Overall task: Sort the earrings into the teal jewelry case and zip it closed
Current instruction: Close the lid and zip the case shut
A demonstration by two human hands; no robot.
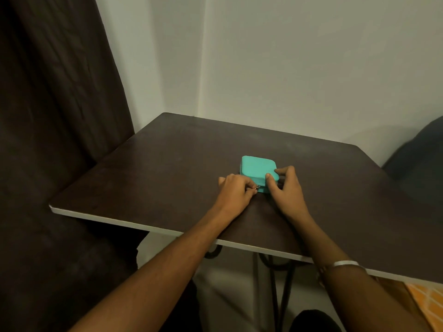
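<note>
Two hands: we pin teal case (pixel 257 169) mid-counter (pixel 143 178).
Left hand (pixel 236 191): fingers pinch zipper pull (pixel 258 187).
Right hand (pixel 285 188): fingers clamp near corner.
Handling: light, probably slides; brace body, tug pull.

Both forearms are bare from the lower edge of the picture up to the wrists, with no sleeve showing on either. The left hand (pixel 236 190) wears nothing that can be seen: no ring, no band. The right hand (pixel 285 188) likewise shows no ring, but farther back on that forearm sits a thin, pale, silvery bangle (pixel 346 264), a plain smooth band. Beside it lies what looks like a second, darker band, too dim to make out.
</note>
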